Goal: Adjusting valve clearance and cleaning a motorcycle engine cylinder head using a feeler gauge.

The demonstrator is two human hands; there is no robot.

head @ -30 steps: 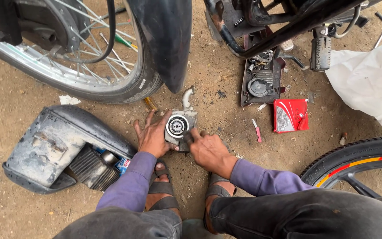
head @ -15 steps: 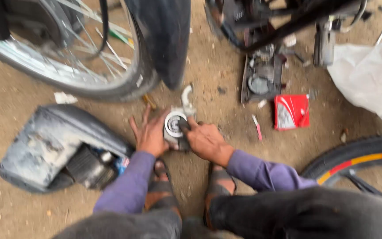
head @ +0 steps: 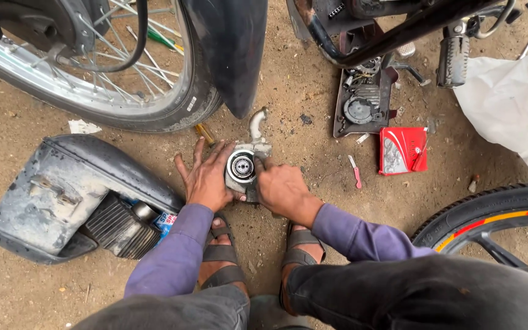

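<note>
Clothing worn by the person

Purple long sleeves [head: 172, 256] are worn behind both hands; dark trousers [head: 423, 293] and strapped sandals [head: 218, 253] are seen below.

**Around the work spot**

I see a spoked wheel [head: 93, 67] upper left, a grey body panel [head: 62, 189] lower left, a red box [head: 403, 150] right of centre, a white sack [head: 514, 104] upper right.

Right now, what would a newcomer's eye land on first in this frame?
Dead centre, the left hand and right hand press on a small metal part with a round face, resting on the dirt ground. Upper left, a spoked motorcycle wheel fills the corner, with a dusty dark body cover lying below it. A bright red packet stands out on the right.
</note>
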